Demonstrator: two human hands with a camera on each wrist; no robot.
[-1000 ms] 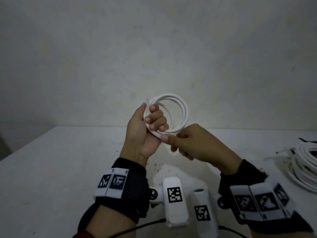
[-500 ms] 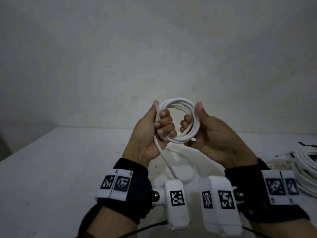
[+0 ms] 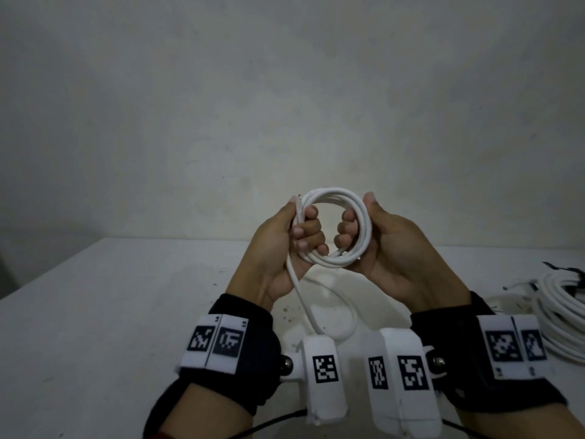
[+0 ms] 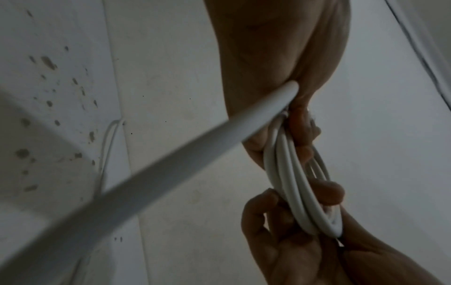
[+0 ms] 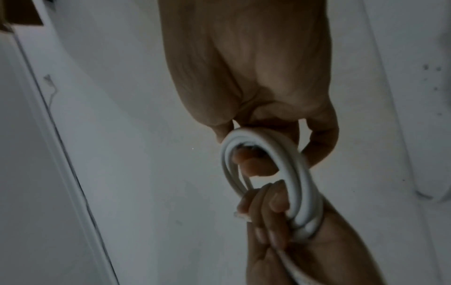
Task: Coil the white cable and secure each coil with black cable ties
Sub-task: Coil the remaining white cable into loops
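Observation:
A small coil of white cable (image 3: 335, 194) is held upright in the air above the white table (image 3: 95, 312). My left hand (image 3: 294, 236) grips its left side with fingers curled through the ring. My right hand (image 3: 364, 229) grips the right side, thumb outside and fingers inside. A loose tail of the cable (image 3: 304, 299) drops from the left hand and loops down on the table. The coil (image 4: 292, 189) shows edge-on in the left wrist view, and as a ring (image 5: 288, 173) in the right wrist view. No black tie is on this coil.
A pile of coiled white cables (image 3: 560, 315) lies at the right edge of the table, with a black tie (image 3: 557, 269) showing at its far side. A plain wall stands behind the table.
My right hand left the bottom of the coil, where it pinched the cable, and came up to grip the right side. The coil now sits between both hands, with the tail hanging.

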